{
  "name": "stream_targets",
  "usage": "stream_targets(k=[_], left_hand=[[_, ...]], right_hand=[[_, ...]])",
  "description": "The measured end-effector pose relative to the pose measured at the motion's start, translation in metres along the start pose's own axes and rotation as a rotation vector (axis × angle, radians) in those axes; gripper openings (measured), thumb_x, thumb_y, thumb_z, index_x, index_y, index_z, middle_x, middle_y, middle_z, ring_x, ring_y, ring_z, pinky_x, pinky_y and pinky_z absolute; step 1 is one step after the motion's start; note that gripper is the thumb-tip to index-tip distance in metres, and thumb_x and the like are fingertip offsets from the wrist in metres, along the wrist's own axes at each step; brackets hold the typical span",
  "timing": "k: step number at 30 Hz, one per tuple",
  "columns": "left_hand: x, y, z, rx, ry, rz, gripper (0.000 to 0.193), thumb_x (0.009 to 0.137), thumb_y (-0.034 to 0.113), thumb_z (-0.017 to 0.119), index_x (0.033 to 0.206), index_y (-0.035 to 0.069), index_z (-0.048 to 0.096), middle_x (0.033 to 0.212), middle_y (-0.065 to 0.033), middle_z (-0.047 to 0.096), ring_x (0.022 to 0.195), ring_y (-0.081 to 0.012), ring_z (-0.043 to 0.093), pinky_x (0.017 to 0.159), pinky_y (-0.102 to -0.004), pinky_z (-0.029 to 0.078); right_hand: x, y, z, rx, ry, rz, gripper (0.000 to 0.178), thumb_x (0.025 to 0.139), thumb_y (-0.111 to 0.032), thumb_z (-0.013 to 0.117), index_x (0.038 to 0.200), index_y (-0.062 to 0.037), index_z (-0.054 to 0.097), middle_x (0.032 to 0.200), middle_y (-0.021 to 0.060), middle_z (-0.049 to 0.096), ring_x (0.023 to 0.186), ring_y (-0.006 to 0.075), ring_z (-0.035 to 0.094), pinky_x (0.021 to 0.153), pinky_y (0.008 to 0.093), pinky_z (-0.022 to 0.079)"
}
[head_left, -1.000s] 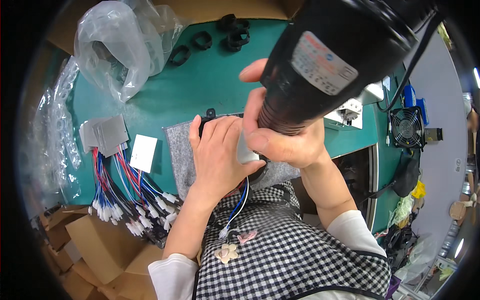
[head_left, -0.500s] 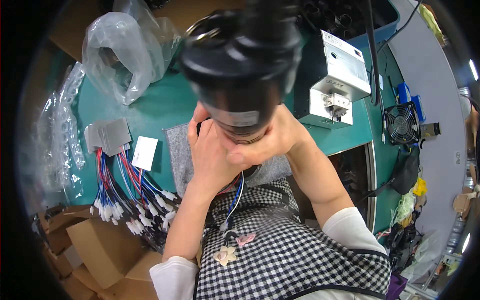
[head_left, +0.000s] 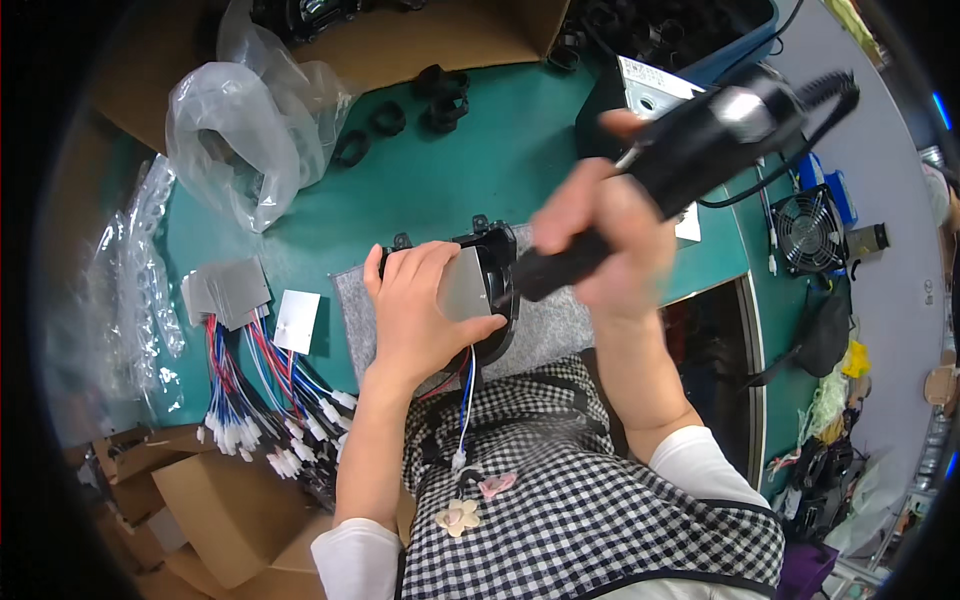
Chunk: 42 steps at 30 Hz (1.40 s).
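Note:
My right hand (head_left: 628,240), blurred by motion, is closed round a black electric screwdriver (head_left: 715,145). The tool lies slanted, its tip pointing down-left towards a black plastic housing (head_left: 498,250). My left hand (head_left: 412,312) grips that housing, fingers over its far edge and thumb on the near right side. A flat grey plate (head_left: 464,285) sits in the housing beside my fingers. Blue, white and red wires (head_left: 467,405) run from it towards my apron. Beneath the housing is a grey felt pad (head_left: 552,345).
Stacked grey plates (head_left: 228,290) with wired white connectors lie at left, a single white plate (head_left: 297,320) beside them. Black rings (head_left: 388,118) and a clear plastic bag (head_left: 225,120) are at the back. A silver-and-black box (head_left: 645,75) stands behind the screwdriver; a fan (head_left: 805,238) is at right.
The screwdriver has swung from upright over the housing to a slant at the right, with my right hand. The plate and housing are now exposed; my left hand stays on them.

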<state>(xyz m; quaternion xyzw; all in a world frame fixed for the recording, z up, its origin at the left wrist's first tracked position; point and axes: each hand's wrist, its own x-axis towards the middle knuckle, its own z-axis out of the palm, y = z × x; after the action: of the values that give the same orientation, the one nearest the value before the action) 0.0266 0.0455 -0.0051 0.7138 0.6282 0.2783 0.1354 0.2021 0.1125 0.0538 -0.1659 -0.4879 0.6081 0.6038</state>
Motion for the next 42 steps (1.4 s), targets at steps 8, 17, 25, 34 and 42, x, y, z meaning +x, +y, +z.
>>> stream_targets(k=[8, 17, 25, 34, 42], left_hand=[[-0.026, -0.048, 0.007, -0.786, 0.274, -0.081, 0.093, 0.05, 0.053, 0.085, 0.118, -0.004, 0.056, 0.115, -0.0087, 0.06, 0.112, -0.023, 0.052, 0.109, -0.0436, 0.018], [-0.026, -0.048, 0.01, -0.73, 0.24, -0.073, 0.094, 0.049, 0.058, 0.083, 0.117, -0.002, 0.057, 0.117, -0.01, 0.059, 0.113, -0.0228, 0.051, 0.111, -0.0445, 0.014], [-0.007, 0.015, 0.007, 0.151, 0.016, -0.001, 0.078, 0.048, 0.038, 0.082, 0.115, 0.005, 0.056, 0.118, -0.0083, 0.057, 0.113, -0.0254, 0.05, 0.109, -0.0487, 0.015], [-0.02, -0.017, -0.004, -0.02, 0.109, -0.012, 0.086, 0.059, 0.057, 0.075, 0.126, 0.007, 0.053, 0.14, -0.0147, 0.038, 0.135, -0.034, 0.027, 0.11, -0.0509, 0.011], [-0.03, -0.035, -0.005, -0.134, 0.1, -0.008, 0.082, 0.061, 0.053, 0.074, 0.129, 0.012, 0.053, 0.145, -0.0186, 0.031, 0.134, -0.0391, 0.027, 0.109, -0.0489, 0.02]], right_hand=[[-0.052, -0.005, -0.009, -0.09, 0.225, 0.512, 0.068, 0.07, -0.014, 0.071, 0.129, 0.0034, 0.042, 0.088, 0.0244, 0.066, 0.057, 0.0171, 0.062, 0.055, 0.0266, 0.051], [-0.061, -0.007, -0.024, -0.056, 0.27, 0.519, 0.066, 0.071, -0.014, 0.072, 0.128, 0.0026, 0.041, 0.081, 0.0175, 0.067, 0.058, 0.0157, 0.062, 0.056, 0.0253, 0.049], [-0.041, -0.068, -0.079, -0.205, 0.39, -0.475, 0.065, 0.084, -0.016, 0.06, 0.136, 0.0021, 0.025, 0.07, 0.0094, 0.055, 0.057, 0.0181, 0.055, 0.06, 0.0354, 0.051], [-0.001, -0.058, -0.103, -0.431, 0.293, -0.521, 0.058, 0.081, -0.007, 0.063, 0.127, 0.0084, 0.031, 0.064, 0.0087, 0.059, 0.055, 0.017, 0.059, 0.059, 0.0285, 0.05], [-0.013, -0.047, -0.074, -0.505, 0.269, -0.241, 0.055, 0.081, -0.006, 0.057, 0.128, 0.009, 0.033, 0.065, 0.0076, 0.056, 0.05, 0.017, 0.055, 0.054, 0.03, 0.047]])
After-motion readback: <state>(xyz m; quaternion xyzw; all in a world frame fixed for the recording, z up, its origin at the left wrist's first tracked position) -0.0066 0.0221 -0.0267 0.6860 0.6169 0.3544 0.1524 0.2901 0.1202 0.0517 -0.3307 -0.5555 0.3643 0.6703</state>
